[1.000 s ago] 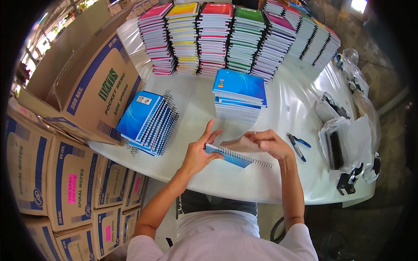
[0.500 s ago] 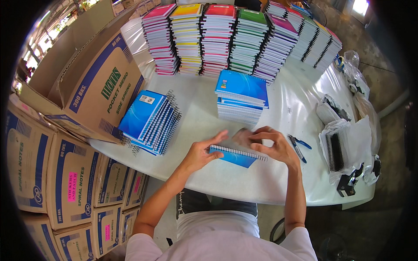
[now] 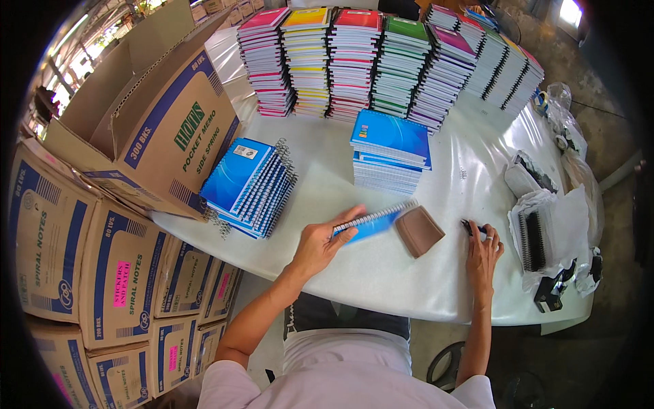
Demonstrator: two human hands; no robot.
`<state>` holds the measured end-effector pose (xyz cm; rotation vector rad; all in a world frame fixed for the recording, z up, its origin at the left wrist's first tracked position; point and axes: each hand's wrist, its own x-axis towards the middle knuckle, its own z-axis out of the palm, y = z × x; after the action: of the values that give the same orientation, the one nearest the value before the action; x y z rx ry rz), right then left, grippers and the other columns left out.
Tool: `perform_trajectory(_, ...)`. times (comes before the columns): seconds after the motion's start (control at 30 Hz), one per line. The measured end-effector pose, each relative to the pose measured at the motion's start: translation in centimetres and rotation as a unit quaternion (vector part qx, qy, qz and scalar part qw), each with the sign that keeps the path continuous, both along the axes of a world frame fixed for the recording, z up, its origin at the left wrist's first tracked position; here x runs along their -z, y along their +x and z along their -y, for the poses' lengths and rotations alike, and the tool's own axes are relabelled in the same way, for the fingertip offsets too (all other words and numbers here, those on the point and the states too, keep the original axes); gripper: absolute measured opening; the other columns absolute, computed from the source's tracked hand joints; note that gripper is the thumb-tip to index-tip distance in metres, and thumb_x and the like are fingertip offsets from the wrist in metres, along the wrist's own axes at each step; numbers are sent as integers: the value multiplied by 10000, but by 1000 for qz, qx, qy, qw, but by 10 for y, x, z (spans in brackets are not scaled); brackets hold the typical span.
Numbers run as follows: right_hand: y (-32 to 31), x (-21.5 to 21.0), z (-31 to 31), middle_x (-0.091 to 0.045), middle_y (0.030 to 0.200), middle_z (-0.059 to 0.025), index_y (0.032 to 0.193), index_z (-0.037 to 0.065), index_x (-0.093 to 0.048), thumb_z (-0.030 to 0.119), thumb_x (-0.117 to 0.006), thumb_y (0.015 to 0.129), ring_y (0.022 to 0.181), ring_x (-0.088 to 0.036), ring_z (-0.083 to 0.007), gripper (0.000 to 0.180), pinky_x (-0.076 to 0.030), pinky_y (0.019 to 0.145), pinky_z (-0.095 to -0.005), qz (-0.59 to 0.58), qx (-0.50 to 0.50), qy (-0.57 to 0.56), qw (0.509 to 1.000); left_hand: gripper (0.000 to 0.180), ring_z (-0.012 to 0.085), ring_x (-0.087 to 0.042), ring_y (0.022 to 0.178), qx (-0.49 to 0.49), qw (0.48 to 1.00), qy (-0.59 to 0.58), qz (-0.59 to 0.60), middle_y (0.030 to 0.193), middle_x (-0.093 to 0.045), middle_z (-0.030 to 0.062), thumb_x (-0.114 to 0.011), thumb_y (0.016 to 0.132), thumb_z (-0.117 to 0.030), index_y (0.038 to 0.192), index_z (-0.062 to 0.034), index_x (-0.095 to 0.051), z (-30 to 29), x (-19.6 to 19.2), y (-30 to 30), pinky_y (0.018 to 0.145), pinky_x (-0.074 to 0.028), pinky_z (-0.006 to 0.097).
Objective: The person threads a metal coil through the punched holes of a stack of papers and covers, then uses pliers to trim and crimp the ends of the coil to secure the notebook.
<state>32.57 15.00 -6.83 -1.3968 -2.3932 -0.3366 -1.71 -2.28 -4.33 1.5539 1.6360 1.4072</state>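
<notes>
My left hand [image 3: 319, 245] grips a small blue spiral notebook [image 3: 376, 227] by one end, its coil along the upper edge; the notebook is smeared by motion. Just beyond its far end lies a brown, flat-sided piece [image 3: 419, 232], which no hand touches. Farther right, my right hand [image 3: 484, 255] has its fingers closed over the pliers [image 3: 466, 225] on the table. Most of the pliers is hidden beneath the fingers. Ahead of the notebook stands a neat stack of blue notebooks [image 3: 392, 133]. To the left, another blue pile [image 3: 238, 177] has loose coil ends sticking out.
Tall stacks of coloured notebooks [image 3: 354, 61] line the back of the white table [image 3: 320, 163]. An open carton [image 3: 170, 136] stands at the left, above stacked cartons [image 3: 119, 279]. Black coils in plastic wrap [image 3: 535, 238] lie along the right edge.
My right hand has left the notebook and moved right onto the pliers. The brown piece it held now rests on the table. The notebook's far end has swung upward in my left hand.
</notes>
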Motion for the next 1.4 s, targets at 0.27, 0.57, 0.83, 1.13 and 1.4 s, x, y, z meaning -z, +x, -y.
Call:
perform_trajectory(0.27, -95, -51, 90, -559, 1122, -104, 1327, 155, -578, 40, -699, 793, 1047, -551, -278, 559, -357, 1015, -505, -98, -225, -20, 969, 559, 287, -669, 1056, -136, 936, 32, -323, 1202, -660, 136, -709, 864, -220, 1387, -150, -524, 14, -14, 24, 711, -574, 337)
perform_trajectory(0.57, -130, -69, 121, -526, 1054, -88, 1275, 125, -602, 219, -716, 843, 924, -551, -240, 457, -431, 771, -377, -144, -316, -127, 929, 692, 312, -661, 1074, -145, 917, 12, -373, 1295, -623, 79, -684, 790, -20, 1430, -178, -472, 13, -22, 32, 674, -579, 344)
perform_trajectory(0.83, -131, -67, 129, -554, 918, -89, 1237, 64, -601, 197, -649, 912, 740, -567, -193, 354, -462, 624, -299, -204, -320, -254, 890, 732, 313, -634, 1133, -163, 893, 27, -418, 1344, -594, 54, -627, 747, 90, 1414, -178, -491, 11, -22, 34, 702, -580, 346)
perform_trajectory(1.13, -118, -89, 98, -584, 876, -153, 1232, 7, -596, 186, -535, 1000, 763, -579, -204, 299, -497, 703, -333, -271, -314, -462, 784, 673, 292, -651, 1115, -163, 933, 40, -318, 1359, -582, 82, -615, 756, 139, 1368, -133, -549, 17, -35, 24, 782, -577, 327)
perform_trajectory(1.4, -11, -22, 7, -578, 1075, -173, 1202, 32, -612, 117, -606, 929, 940, -583, -338, 287, -457, 837, -443, -127, 2, -80, 989, 589, 227, -559, 1252, -242, 944, 105, -199, 1343, -592, 117, -604, 792, 152, 1337, -68, -573, 53, -122, -88, 986, -504, 338)
